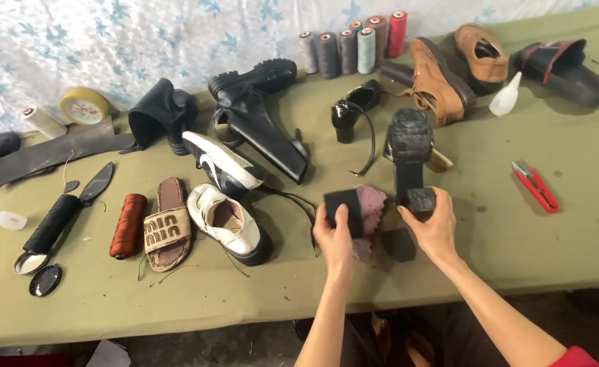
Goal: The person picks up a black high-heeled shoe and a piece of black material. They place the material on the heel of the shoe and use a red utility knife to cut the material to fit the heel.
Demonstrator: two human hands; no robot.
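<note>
**Shoes, thread and tools on the bench**

Thread cones (354,46) stand at the back of the bench (551,231). Tan shoes (459,68), a black boot (262,115), white sneakers (228,197), a woven sandal (168,233), red snips (536,186) and a glue bottle (505,95) lie spread around.

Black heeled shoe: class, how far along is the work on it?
Done: nothing shows as finished. In hand: right hand grips the shoe upside down by its heel; left hand holds a black block over pink cloth. Left: block and heel are still apart.
</note>
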